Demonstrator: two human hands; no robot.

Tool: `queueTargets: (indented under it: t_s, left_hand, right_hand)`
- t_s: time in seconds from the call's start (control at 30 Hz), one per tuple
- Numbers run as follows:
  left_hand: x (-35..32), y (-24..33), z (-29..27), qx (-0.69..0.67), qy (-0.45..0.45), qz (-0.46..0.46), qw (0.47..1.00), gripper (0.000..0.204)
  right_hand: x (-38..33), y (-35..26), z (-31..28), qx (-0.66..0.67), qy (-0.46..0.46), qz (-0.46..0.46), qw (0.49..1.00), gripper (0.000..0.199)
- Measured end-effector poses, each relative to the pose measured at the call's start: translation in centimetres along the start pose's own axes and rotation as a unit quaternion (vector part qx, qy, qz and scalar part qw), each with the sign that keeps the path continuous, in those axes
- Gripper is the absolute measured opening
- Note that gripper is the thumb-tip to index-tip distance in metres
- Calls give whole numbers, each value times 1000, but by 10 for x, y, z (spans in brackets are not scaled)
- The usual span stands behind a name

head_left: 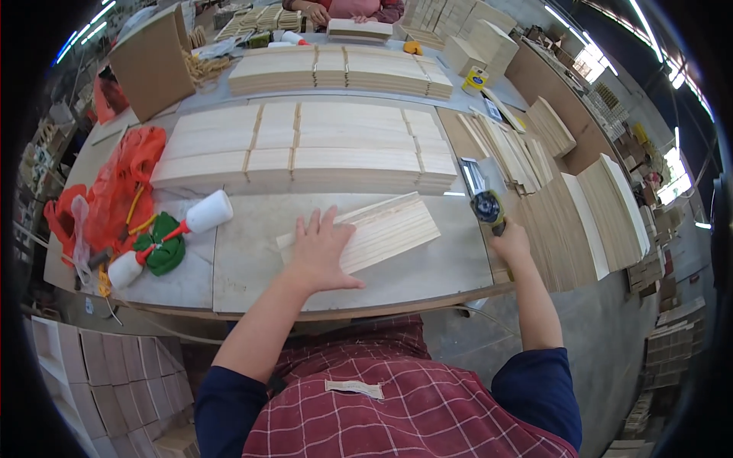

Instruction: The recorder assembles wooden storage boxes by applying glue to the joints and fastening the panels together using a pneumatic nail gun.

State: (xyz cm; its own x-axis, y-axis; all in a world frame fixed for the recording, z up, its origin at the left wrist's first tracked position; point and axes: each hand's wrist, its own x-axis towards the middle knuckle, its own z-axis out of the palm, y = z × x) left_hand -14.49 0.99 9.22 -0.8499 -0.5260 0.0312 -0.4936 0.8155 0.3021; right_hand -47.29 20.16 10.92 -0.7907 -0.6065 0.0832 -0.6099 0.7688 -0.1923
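My left hand (321, 252) rests with fingers spread on a pale wooden piece (393, 229) with lengthwise grooves. The piece lies at a slant on the table in front of me, its left end partly hidden under that hand. To the right, my right hand (511, 241) is closed round the handle of a hand tool (486, 204) with a dark body, yellow-green edges and a flat shiny metal part. Its exact kind is unclear. The tool is over the table's right side, apart from the wooden piece.
Stacked pale boards (343, 145) stretch behind the wooden piece. White glue bottles (209, 211) with red tips, a green cloth (162, 248) and red plastic bags (122, 183) lie at left. Loose wooden strips (500, 145) are at right. A co-worker's hand (317, 14) shows across the table.
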Motion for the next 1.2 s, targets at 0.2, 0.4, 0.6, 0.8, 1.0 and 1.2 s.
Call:
queueTargets:
  t_s: [0.2, 0.4, 0.6, 0.8, 1.0, 1.2]
  left_hand:
    - [16, -1, 10, -18, 27, 11, 999, 78]
    - [5, -15, -5, 3, 162, 99, 982, 77]
    - [-37, -47, -26, -89, 379, 182, 903, 90]
    - [-67, -113, 57, -321, 319, 159, 878, 89]
    - [-59, -50, 34, -597, 416, 141, 671, 78]
    - [-50, -4, -19, -735, 448, -28, 509, 66]
  right_hand:
    - [-6, 0, 41, -69, -40, 29, 996, 76]
    - [-17, 11, 55, 1, 82, -48, 995, 62]
    - [-34, -30, 56, 235, 215, -231, 919, 36]
    - [-74, -99, 54, 360, 94, -307, 876, 28]
    - [-97, -158, 48, 548, -293, -244, 744, 57]
    - [-110, -198, 22, 717, -459, -195, 487, 91]
